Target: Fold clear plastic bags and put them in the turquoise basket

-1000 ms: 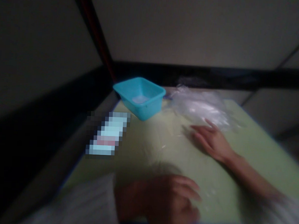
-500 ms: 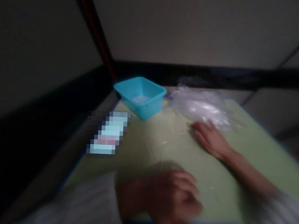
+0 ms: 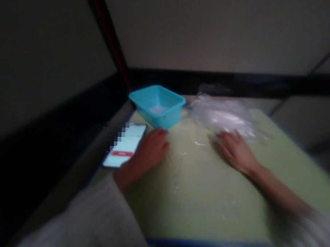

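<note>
My left hand (image 3: 151,146) rests over the table between a lit phone (image 3: 124,145) and the front of a turquoise plastic basket (image 3: 169,118). Its fingers are stretched forward with the thumb apart, and nothing shows in them. Lying at the near edge of a pile of clear plastic bags (image 3: 222,117), my right hand (image 3: 237,152) has its fingers extended; whether they press on the pile is blurred. Between the hands, thin clear plastic (image 3: 184,153) lies flat on the tabletop, its outline hard to make out.
The yellow-green table (image 3: 205,209) has a blue edge. Something pale lies in the bottom of the basket. Walls with a dark band (image 3: 161,79) stand close behind the table and at its left.
My left hand has moved from the table's near edge forward and left, to beside the phone and basket, and its fingers have straightened. My right hand has hardly moved.
</note>
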{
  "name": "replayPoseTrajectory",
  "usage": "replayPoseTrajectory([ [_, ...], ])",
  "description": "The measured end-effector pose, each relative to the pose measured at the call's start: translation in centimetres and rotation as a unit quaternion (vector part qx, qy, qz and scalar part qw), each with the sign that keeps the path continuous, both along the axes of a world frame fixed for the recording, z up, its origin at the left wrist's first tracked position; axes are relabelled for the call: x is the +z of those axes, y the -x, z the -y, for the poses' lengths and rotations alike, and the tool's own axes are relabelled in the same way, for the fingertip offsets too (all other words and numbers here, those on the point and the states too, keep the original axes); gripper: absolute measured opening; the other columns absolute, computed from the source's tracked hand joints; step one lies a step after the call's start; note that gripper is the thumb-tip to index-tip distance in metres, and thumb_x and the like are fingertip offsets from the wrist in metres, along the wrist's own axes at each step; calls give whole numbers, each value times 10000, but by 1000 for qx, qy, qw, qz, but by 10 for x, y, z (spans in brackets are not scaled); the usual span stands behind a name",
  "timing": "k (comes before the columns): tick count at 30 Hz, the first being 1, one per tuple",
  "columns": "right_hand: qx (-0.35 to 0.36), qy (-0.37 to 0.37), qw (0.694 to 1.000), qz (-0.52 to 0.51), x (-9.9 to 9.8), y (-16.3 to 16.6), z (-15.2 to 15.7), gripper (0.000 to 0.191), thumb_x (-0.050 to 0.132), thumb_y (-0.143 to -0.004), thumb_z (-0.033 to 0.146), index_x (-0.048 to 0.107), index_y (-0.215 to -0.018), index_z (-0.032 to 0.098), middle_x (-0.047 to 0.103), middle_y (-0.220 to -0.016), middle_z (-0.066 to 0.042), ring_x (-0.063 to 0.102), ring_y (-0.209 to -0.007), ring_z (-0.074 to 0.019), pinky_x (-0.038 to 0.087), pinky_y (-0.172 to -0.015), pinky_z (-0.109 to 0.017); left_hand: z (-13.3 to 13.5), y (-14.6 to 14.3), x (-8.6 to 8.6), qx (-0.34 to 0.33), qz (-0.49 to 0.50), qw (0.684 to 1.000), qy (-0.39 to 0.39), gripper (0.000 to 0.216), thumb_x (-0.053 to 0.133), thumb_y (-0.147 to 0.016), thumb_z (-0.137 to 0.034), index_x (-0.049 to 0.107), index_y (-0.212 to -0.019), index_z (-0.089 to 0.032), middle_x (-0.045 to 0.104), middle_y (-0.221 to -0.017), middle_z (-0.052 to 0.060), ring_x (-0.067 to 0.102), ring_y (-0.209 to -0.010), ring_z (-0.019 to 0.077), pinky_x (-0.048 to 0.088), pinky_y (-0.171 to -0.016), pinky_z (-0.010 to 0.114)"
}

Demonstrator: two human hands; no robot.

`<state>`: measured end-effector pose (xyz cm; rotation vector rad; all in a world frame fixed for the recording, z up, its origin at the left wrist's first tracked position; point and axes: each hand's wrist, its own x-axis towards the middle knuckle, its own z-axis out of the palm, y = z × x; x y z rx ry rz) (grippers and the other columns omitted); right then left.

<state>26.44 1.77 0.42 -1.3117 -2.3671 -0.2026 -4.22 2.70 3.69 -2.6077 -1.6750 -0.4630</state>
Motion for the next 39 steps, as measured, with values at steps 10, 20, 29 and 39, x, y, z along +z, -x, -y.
replayPoseTrajectory([
  [10, 14, 19, 1000, 14, -3, 4, -1, 312, 341, -955, 315, 552, -1126, 162, 657, -1064, -116, 581, -1076, -264, 276, -1055, -579, -3, 7, -4, 30, -19, 996, 86, 215, 433, -898, -292, 557, -981, -137, 597, -1040, 124, 586, -941, 247, 452, -815, 361],
  [20, 19, 37, 999, -6, 1, 6, 1, 320, 364, -941, 308, 566, -1142, 161, 653, -1076, -125, 562, -1102, -279, 249, -1062, -592, -13, 12, -6, 22, 7, 990, 142, 87, 489, -849, -264, 496, -819, -183, 584, -801, 43, 575, -776, 201, 433, -691, 310],
  [29, 18, 31, 999, -12, -1, 6, 2, 316, 376, -942, 325, 547, -1155, 166, 644, -1093, -117, 563, -1106, -271, 251, -1066, -590, -13, 2, -5, 18, 52, 986, 156, 158, 422, -831, -169, 443, -676, -190, 548, -746, 32, 533, -720, 181, 406, -684, 316],
  [39, 31, 29, 999, -11, -4, 4, 0, 312, 385, -941, 334, 545, -1176, 202, 650, -1086, -95, 579, -1076, -261, 271, -1045, -597, -16, -1, -11, -18, 343, 900, 268, 156, 417, -855, -216, 396, -702, -197, 611, -655, 2, 599, -589, 125, 459, -575, 254],
])
